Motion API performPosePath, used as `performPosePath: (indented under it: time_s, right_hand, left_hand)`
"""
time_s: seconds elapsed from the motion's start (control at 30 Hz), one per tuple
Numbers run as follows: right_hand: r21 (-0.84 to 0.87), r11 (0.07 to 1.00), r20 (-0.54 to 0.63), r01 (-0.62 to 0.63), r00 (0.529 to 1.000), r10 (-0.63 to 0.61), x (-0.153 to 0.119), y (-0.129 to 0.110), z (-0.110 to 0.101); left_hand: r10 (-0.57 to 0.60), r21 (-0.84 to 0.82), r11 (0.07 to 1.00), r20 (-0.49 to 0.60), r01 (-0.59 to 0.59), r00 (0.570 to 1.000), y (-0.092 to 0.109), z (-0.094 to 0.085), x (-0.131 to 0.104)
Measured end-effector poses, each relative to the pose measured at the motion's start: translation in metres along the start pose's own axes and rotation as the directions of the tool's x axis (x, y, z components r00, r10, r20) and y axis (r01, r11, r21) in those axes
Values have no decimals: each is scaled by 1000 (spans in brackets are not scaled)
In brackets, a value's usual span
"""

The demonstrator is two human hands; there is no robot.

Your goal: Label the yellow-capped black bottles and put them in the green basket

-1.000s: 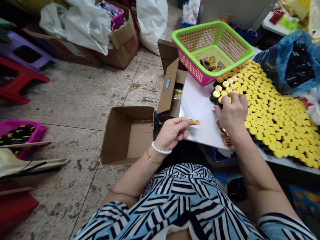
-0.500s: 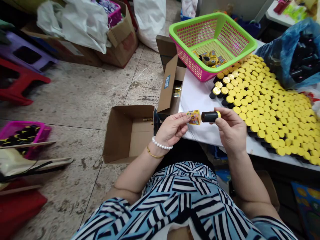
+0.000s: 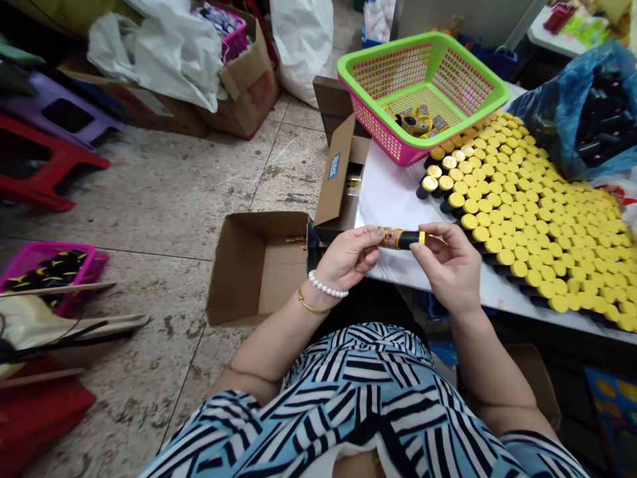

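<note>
- The left hand (image 3: 351,255) pinches a yellow printed sleeve (image 3: 391,238) between thumb and forefinger, those fingertips nearly closed, the other fingers curled beneath.
- The right hand (image 3: 454,269) grips a black tube (image 3: 409,239) near its yellow cap (image 3: 422,238), thumb and fingers parted only by the tube's thickness.
- The tube lies roughly level in the air between the hands, over the near edge of the white table (image 3: 385,199); the sleeve is around its left part, with bare black showing between sleeve and cap.
- Beside the right hand, yellow-capped black tubes (image 3: 537,226) stand packed together on the table.
- Beyond them sits a green-rimmed pink basket (image 3: 381,133) holding yellow printed pieces (image 3: 418,121).
- A blue plastic bag (image 3: 550,99) of black items rests at the table's far right.
- Left of the table, an open cardboard box (image 3: 233,272) holds a few small gold-coloured pieces.
- A pearl bracelet (image 3: 327,287) and a gold bangle (image 3: 312,307) circle the left wrist.
</note>
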State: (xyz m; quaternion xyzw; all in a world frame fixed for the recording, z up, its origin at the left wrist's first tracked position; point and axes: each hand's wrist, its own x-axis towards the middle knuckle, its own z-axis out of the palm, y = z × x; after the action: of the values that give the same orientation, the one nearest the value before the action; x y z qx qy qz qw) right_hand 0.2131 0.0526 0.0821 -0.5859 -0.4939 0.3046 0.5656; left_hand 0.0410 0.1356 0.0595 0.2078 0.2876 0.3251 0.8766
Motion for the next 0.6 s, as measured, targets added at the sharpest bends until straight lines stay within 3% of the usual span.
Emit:
performPosePath:
  time_s: [0.13, 0.33, 0.4, 0.47, 0.53, 0.6]
  right_hand:
    - [-48, 999, -31, 16, 999, -18, -3, -3, 4]
    - [172, 985, -2, -5, 1000, 5, 0, 13, 11]
    - [174, 982, -59, 69, 997, -59, -2, 18, 12]
    - [170, 973, -109, 159, 984, -141, -5, 19, 10]
    - [166, 961, -113, 221, 972, -204, -7, 18, 7]
    - [123, 961, -61, 248, 968, -242, -8, 15, 1]
  left_hand:
    - [23, 16, 1000, 19, -23, 1000, -2, -3, 1]
    - [66, 106, 992, -39, -62, 997, -8, -1, -6]
    - [179, 169, 972, -79, -163, 981, -10, -1, -10]
    - [346, 254, 914, -90, -315, 934, -10, -1, -14]
    - [409, 331, 861, -2, -386, 912, -8, -3, -14]
    - [296, 377, 867, 136, -326, 945, -5, -5, -12]
